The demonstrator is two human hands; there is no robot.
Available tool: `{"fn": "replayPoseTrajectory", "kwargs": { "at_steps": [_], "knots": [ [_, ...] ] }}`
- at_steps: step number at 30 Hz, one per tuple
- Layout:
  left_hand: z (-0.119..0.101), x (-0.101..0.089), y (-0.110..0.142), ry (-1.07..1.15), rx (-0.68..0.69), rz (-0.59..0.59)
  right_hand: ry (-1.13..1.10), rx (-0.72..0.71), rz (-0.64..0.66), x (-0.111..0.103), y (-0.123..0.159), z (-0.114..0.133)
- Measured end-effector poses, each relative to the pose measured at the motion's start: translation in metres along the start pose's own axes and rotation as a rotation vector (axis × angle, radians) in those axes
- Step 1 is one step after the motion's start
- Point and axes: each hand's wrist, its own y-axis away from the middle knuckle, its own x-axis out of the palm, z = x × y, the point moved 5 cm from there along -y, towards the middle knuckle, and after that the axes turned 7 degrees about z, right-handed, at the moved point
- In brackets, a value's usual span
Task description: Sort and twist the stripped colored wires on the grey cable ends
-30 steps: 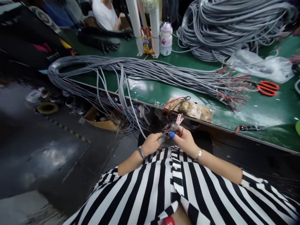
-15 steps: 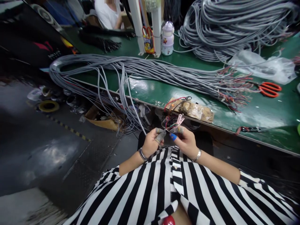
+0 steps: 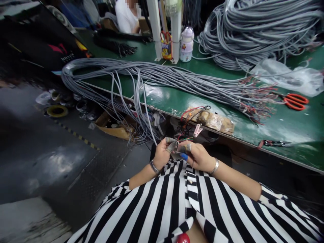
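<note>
My left hand (image 3: pixel 162 156), with grey finger covers, is closed on the end of a grey cable (image 3: pixel 151 131) that hangs from the bench edge. My right hand (image 3: pixel 199 158), a blue cover on its thumb, pinches thin coloured wires (image 3: pixel 186 139) against the left fingertips. The exact joint between the fingers is hidden. Just beyond the hands, a pink clothes-peg-like clip (image 3: pixel 197 130) stands by the bench edge. Behind it lies a taped block (image 3: pixel 215 121) with red and black leads.
A long bundle of grey cables (image 3: pixel 172 76) lies across the green bench (image 3: pixel 162 98), with stripped ends at right. Orange-handled scissors (image 3: pixel 296 102), pliers (image 3: pixel 274 143) and a plastic bag (image 3: pixel 291 77) are rightward. A big cable coil (image 3: pixel 253 33) sits behind. A person (image 3: pixel 128 17) is across the bench.
My right hand has moved left against the left fingertips, its fingers curling in more. The coloured wires now point rightward, apart from the pink clip. The view has shifted slightly.
</note>
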Motion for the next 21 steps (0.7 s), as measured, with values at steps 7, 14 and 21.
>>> {"fn": "replayPoseTrajectory", "kwargs": {
  "at_steps": [7,14,21],
  "knots": [
    [0.005,-0.038,-0.004,0.001,0.135,-0.277,-0.184,0.12,0.094,0.007,0.009,0.001],
    [0.005,-0.027,0.01,-0.025,0.145,-0.158,-0.212,0.569,0.004,0.008,0.008,-0.023],
    [-0.001,-0.016,0.013,-0.12,0.164,-0.058,-0.371,0.582,-0.142,0.026,0.003,-0.032]
  ]
}}
